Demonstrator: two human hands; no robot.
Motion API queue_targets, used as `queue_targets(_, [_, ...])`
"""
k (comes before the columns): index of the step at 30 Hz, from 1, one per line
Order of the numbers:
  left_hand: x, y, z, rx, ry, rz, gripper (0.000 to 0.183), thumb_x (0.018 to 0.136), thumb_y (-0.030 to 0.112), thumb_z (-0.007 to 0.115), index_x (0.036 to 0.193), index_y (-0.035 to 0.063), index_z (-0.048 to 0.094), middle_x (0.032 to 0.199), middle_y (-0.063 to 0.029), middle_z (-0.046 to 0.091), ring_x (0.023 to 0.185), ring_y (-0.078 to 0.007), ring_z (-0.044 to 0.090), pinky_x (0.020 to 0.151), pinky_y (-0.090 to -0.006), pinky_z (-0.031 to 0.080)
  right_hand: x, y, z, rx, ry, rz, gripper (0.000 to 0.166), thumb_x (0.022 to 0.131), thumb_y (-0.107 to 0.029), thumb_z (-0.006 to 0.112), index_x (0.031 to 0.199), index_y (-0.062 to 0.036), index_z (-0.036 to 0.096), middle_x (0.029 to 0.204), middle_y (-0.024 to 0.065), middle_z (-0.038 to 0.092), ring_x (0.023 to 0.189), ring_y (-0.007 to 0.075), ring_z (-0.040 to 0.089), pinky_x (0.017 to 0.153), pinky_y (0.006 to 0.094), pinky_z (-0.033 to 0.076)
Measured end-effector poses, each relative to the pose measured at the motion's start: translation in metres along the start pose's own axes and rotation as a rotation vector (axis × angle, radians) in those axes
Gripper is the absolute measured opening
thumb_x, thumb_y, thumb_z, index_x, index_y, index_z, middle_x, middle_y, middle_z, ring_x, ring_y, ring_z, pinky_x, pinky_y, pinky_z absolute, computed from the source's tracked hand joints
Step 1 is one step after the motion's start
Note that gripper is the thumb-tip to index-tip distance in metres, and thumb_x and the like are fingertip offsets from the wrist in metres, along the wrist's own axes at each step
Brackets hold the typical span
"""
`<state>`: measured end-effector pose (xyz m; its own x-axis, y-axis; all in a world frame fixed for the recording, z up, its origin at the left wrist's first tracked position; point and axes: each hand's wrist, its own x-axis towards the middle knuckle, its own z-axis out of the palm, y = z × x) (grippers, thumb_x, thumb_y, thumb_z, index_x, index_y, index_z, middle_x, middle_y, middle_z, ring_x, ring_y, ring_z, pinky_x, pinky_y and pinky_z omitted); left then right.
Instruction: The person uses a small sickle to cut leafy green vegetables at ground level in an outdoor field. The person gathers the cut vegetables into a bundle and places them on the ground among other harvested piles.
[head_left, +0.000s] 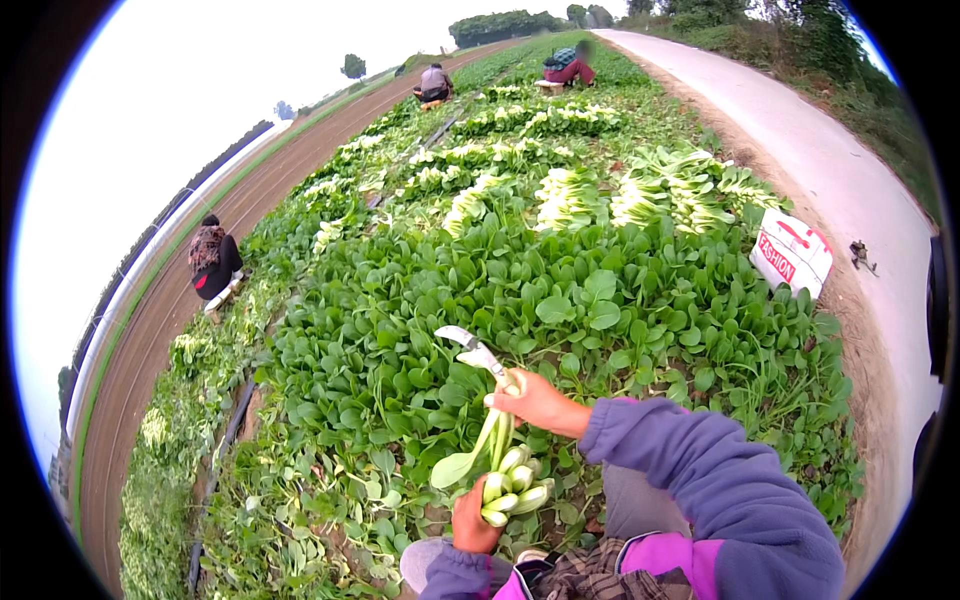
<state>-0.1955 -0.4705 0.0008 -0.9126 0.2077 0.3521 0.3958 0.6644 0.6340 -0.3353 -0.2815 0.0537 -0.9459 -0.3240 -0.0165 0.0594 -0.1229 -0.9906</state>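
Note:
My right hand (534, 405) grips a small curved harvesting knife (478, 352), its hooked blade pointing up and to the left. A pale stalk with a leaf (455, 466) hangs from the same hand, beside the bunch below. My left hand (475, 523), low in front of my knees, is closed around a bunch of bok choy (516, 484) with its thick, pale green stem ends turned towards me. Dense rows of leafy bok choy plants (420, 360) grow just beyond both hands. The lower part of the bunch is partly hidden by my left hand.
Cut bok choy (564, 199) lies in rows farther up the bed. A white bag (791, 253) with writing stands right, beside a concrete path (832, 150). One person (214, 259) crouches left; two others work farther off. A dark hose (234, 416) runs along the left.

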Motion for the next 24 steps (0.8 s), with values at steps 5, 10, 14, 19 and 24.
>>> queue_targets(5, [-0.015,-0.005,0.001,-0.421,-0.038,-0.327,0.082,0.062,0.006,0.074,0.135,0.0062,0.037,0.121,-0.0149,0.055,0.113,-0.0257,0.053,0.096,-0.0337,0.041,0.008,0.03,0.014,-0.021,0.157,-0.063,0.025,0.084,-0.022,0.067,0.09,-0.0064,0.049,0.072,0.0003,0.054,0.057,0.0076,0.048,0.049,0.0263,0.042])
queue_targets(10, [-0.021,-0.017,-0.017,-0.704,0.043,-0.327,0.088,0.059,-0.001,0.077,0.134,-0.0015,0.033,0.125,-0.0136,0.051,0.112,-0.023,0.052,0.096,-0.0334,0.041,0.013,0.028,0.006,-0.519,0.288,-0.14,0.029,0.084,-0.027,0.065,0.091,-0.004,0.049,0.074,0.0109,0.058,0.065,0.0232,0.057,0.062,0.0376,0.045])
queue_targets(14, [0.0,-0.022,-0.045,-0.725,0.11,-0.38,0.056,0.064,-0.001,0.074,0.116,-0.0036,0.054,0.108,-0.0105,0.062,0.096,-0.0203,0.06,0.087,-0.0326,0.047,0.005,0.035,0.025,-0.618,0.022,-0.119,0.03,0.083,-0.03,0.064,0.091,-0.0043,0.05,0.074,0.0142,0.059,0.069,0.0271,0.06,0.063,0.0381,0.045])
queue_targets(19, [0.005,-0.031,-0.034,-0.788,0.106,-0.482,0.053,0.065,-0.001,0.074,0.114,-0.004,0.055,0.109,-0.0091,0.061,0.094,-0.0183,0.059,0.085,-0.0315,0.046,0.01,0.046,0.038,-0.415,0.032,-0.084,0.032,0.081,-0.029,0.067,0.095,-0.003,0.054,0.077,0.0107,0.059,0.069,0.0199,0.055,0.065,0.0333,0.045])
queue_targets(24, [-0.001,-0.035,-0.02,-0.781,0.109,-0.445,0.065,0.065,-0.002,0.073,0.125,-0.0019,0.046,0.119,-0.0104,0.055,0.106,-0.0209,0.055,0.093,-0.0341,0.043,0.009,0.053,0.05,-0.224,0.063,-0.086,0.031,0.083,-0.024,0.065,0.1,-0.0011,0.052,0.083,0.0067,0.058,0.075,0.0131,0.052,0.069,0.0302,0.045])
